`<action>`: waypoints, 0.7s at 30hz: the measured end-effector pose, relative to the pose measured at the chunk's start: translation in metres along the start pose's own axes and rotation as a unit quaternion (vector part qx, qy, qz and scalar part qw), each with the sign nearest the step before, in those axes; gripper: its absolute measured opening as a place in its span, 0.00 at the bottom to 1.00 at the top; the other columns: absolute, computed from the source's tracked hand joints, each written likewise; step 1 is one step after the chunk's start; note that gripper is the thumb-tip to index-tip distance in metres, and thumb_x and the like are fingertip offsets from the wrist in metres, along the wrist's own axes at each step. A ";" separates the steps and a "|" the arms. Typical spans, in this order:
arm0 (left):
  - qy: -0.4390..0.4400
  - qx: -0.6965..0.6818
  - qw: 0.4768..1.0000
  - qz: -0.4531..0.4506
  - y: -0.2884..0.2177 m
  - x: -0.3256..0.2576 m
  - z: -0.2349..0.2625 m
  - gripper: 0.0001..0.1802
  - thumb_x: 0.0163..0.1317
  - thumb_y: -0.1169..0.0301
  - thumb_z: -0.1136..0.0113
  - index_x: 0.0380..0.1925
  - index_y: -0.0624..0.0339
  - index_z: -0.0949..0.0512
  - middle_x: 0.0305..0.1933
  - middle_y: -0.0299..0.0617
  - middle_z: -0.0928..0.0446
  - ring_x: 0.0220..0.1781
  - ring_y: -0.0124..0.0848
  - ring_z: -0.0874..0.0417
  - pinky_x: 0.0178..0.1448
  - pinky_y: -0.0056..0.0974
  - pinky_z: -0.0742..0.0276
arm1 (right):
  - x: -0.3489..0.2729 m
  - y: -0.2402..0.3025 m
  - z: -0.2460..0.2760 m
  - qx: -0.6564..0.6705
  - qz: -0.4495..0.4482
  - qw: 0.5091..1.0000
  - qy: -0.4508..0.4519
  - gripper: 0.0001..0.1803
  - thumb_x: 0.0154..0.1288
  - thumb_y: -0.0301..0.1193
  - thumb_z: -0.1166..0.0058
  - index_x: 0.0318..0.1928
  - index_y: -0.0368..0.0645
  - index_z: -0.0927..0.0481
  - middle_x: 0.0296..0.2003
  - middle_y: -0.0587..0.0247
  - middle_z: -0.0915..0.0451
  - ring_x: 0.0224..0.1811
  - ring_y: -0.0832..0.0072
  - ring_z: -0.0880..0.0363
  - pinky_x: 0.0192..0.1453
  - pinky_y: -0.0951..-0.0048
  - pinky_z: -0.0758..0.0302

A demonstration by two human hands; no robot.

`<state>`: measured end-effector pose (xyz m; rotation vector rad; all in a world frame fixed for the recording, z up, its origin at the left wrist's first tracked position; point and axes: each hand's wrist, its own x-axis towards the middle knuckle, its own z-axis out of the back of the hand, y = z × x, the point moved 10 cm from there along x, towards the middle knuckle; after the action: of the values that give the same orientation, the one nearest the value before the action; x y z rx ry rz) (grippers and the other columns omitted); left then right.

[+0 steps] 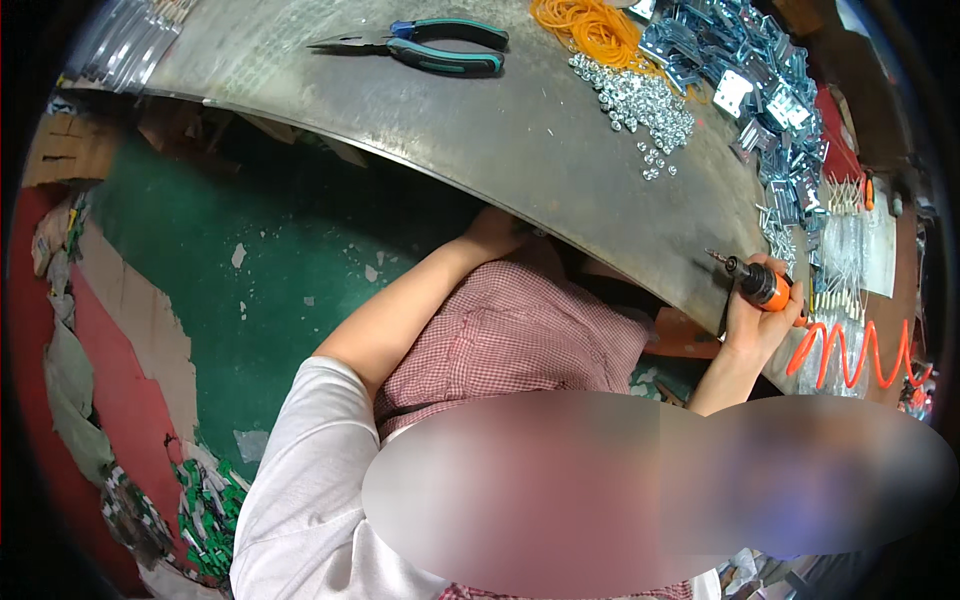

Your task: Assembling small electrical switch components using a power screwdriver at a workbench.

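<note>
Fingers of a worker's right hand wrap an orange power screwdriver at the right end of a gray surface, while the left hand sits by the near edge, its fingers hidden and their state impossible to tell. Good handling likely calls for a firm, steady grip, with the coiled red cord slack and clear of the bit. That bit points leftward and away from the worker; the long axis slants back toward the lower right.
</note>
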<state>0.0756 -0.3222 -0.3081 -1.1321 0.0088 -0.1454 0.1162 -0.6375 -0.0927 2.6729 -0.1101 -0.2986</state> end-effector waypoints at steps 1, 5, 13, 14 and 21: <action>-0.001 -0.024 0.999 0.034 0.008 0.000 0.000 0.27 0.51 0.64 0.39 0.52 0.63 0.27 0.50 0.54 0.23 0.54 0.45 0.22 0.58 0.43 0.28 | 0.000 -0.003 -0.002 0.018 -0.015 1.000 0.008 0.15 0.60 0.30 0.46 0.42 0.36 0.33 0.35 0.57 0.28 0.40 0.65 0.27 0.58 0.57 0.30; -0.083 0.010 0.995 0.061 0.029 -0.010 0.004 0.25 0.51 0.65 0.38 0.50 0.62 0.25 0.49 0.53 0.22 0.51 0.46 0.21 0.55 0.43 0.25 | 0.002 -0.005 -0.001 0.009 -0.006 1.000 0.010 0.15 0.58 0.30 0.45 0.42 0.37 0.33 0.35 0.58 0.28 0.40 0.66 0.26 0.57 0.58 0.31; -0.273 -0.391 0.852 0.216 0.052 -0.064 0.085 0.19 0.55 0.69 0.37 0.47 0.66 0.23 0.46 0.46 0.20 0.48 0.34 0.19 0.51 0.37 0.25 | -0.002 -0.002 0.000 0.021 -0.002 1.000 0.019 0.15 0.58 0.30 0.45 0.41 0.37 0.33 0.34 0.58 0.27 0.40 0.66 0.26 0.57 0.58 0.30; -0.246 -0.411 0.854 0.201 0.057 -0.067 0.096 0.20 0.57 0.71 0.39 0.49 0.67 0.24 0.45 0.43 0.20 0.46 0.32 0.20 0.51 0.34 0.25 | -0.001 -0.003 0.001 0.023 -0.008 0.999 0.024 0.15 0.59 0.30 0.45 0.41 0.37 0.33 0.35 0.58 0.27 0.40 0.66 0.26 0.57 0.58 0.30; -0.249 -0.381 0.867 0.202 0.037 -0.136 0.161 0.21 0.57 0.71 0.40 0.50 0.72 0.26 0.31 0.30 0.27 0.27 0.17 0.35 0.31 0.25 0.40 | 0.001 -0.002 -0.001 0.002 -0.003 1.000 0.015 0.12 0.62 0.31 0.48 0.40 0.38 0.33 0.32 0.57 0.27 0.39 0.66 0.26 0.58 0.58 0.30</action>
<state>-0.0423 -0.1455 -0.2818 -1.9047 -0.1701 0.5818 0.1169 -0.6360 -0.0929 2.6802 -0.0927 -0.2616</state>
